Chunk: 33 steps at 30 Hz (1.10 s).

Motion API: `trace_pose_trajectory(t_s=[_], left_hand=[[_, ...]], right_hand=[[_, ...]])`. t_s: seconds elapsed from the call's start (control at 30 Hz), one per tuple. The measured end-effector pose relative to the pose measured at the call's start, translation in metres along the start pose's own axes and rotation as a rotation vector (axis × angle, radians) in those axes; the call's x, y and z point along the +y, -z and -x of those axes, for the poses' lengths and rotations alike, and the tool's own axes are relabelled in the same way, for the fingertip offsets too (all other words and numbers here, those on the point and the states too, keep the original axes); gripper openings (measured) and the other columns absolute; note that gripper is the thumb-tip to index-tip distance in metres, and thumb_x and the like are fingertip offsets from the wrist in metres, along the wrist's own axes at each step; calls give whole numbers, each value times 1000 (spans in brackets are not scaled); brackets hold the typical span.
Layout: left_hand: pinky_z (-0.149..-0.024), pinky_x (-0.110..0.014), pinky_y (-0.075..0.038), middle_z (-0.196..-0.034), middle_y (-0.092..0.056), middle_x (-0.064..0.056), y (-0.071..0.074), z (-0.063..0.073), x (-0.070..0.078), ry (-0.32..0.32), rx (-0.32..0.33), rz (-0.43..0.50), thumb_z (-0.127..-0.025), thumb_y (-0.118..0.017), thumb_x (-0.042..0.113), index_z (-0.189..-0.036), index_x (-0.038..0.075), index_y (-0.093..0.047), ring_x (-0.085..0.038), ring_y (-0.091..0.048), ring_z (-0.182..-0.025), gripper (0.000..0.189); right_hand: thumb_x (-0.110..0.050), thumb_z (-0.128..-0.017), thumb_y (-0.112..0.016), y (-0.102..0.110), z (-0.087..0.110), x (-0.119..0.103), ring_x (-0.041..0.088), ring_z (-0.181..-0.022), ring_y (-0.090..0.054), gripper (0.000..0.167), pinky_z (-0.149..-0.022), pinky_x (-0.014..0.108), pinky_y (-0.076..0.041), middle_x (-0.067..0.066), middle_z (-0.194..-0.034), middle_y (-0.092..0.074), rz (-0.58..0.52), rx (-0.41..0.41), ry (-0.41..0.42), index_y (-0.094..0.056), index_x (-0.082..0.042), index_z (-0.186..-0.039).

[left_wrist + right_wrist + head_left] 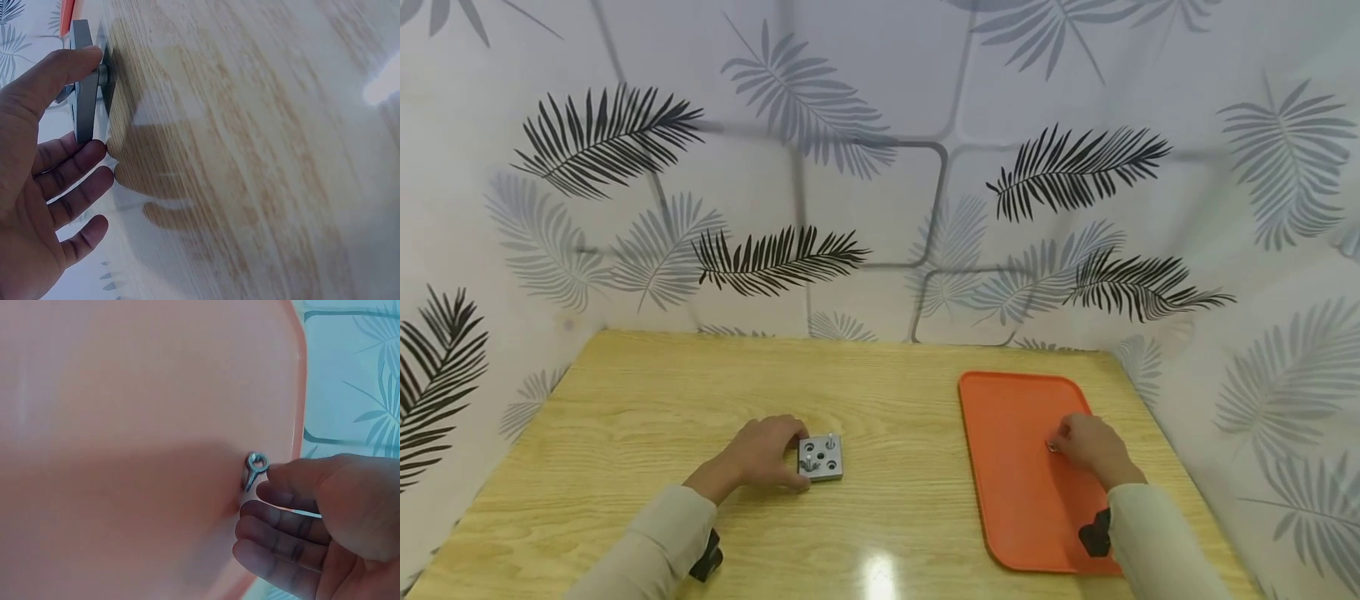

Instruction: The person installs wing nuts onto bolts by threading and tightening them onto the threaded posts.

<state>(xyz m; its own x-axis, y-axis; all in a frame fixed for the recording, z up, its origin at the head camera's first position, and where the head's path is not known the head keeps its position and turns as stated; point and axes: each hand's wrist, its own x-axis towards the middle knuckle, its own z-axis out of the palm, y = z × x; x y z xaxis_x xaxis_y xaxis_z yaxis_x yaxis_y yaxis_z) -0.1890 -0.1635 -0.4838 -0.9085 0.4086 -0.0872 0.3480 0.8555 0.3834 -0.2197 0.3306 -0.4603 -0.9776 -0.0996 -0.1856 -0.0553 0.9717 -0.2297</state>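
Note:
On the left half of the table, my left hand (pixel 765 454) grips a square grey metal block (pixel 833 472) by its edges. In the left wrist view, the thumb presses one side of this block (pixel 85 115) and curled fingers meet its lower end. Holes mark the block's upper face, and two small metal fittings stand up from it. Over the orange tray, my right hand (pixel 1086 446) pinches a tiny metal piece (pixel 1052 447) at its fingertips. Seen from the right wrist, that piece (pixel 257 464) has a ring-shaped end and a narrow tail.
The orange tray (pixel 1015 508) lies on the right part of the wooden table (pixel 895 400) and has a raised rim. Behind and beside the table hangs a pale covering (pixel 880 200) with leaf patterns. A black wrist device (pixel 1097 533) sits at the right sleeve.

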Motion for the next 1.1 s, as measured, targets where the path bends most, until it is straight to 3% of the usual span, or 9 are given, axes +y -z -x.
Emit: trace_pose_trajectory(t_s=[0.47, 0.77, 1.1], left_hand=[[-86, -47, -47, -103, -65, 2, 7, 2, 5, -13, -2, 4, -69, -89, 43, -108, 14, -65, -15, -58, -93, 54], [-86, -49, -46, -103, -65, 2, 7, 4, 7, -16, -8, -1, -69, -88, 43, -108, 14, -65, -17, -58, -93, 54], [-85, -49, -46, -103, -64, 2, 4, 4, 4, -17, -6, -1, -69, -89, 42, -106, 14, -65, -17, -57, -92, 52]], right_hand=[[-23, -93, -69, -1, 1, 4, 17, -70, -56, 20, -64, 34, -45, 6, -79, -67, -116, 17, 24, -68, -5, -84], [-15, -90, -71, -9, 1, 6, 15, -65, -50, 18, -62, 32, -42, 3, -72, -60, -85, 66, 148, -61, -6, -77], [-14, -90, -71, 1, 0, -27, 11, -67, -52, 17, -65, 30, -44, 3, -76, -63, -212, 87, 243, -61, -9, -78]])
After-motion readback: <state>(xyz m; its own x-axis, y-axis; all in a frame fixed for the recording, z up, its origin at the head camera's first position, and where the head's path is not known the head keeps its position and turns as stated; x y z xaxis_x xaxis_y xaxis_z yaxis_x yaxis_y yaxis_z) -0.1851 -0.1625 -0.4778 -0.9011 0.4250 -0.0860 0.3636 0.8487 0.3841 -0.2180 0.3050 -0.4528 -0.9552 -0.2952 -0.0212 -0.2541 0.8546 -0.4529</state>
